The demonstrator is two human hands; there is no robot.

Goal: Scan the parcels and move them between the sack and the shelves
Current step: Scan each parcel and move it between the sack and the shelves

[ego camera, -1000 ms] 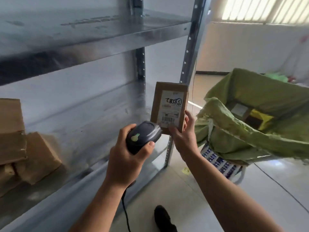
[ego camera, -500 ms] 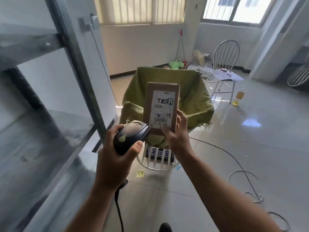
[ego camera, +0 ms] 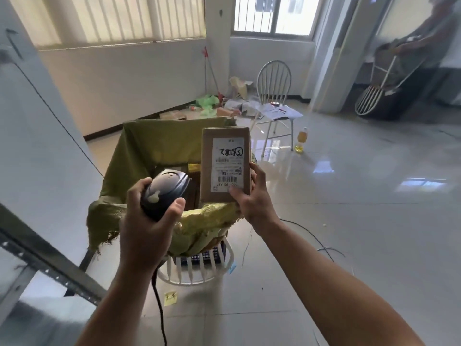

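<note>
My right hand (ego camera: 252, 203) pinches the cardboard parcel (ego camera: 225, 163) upright at centre frame, label facing me; my left hand (ego camera: 147, 221) grips the barcode scanner (ego camera: 164, 193) just beside it, both above the open green sack (ego camera: 149, 151)

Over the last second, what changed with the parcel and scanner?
The view swung from the shelves to the sack; the parcel, earlier held beside the shelves, is now held over the sack. Nothing taken or released: the left hand still grips the scanner, the right hand the upright parcel.
</note>
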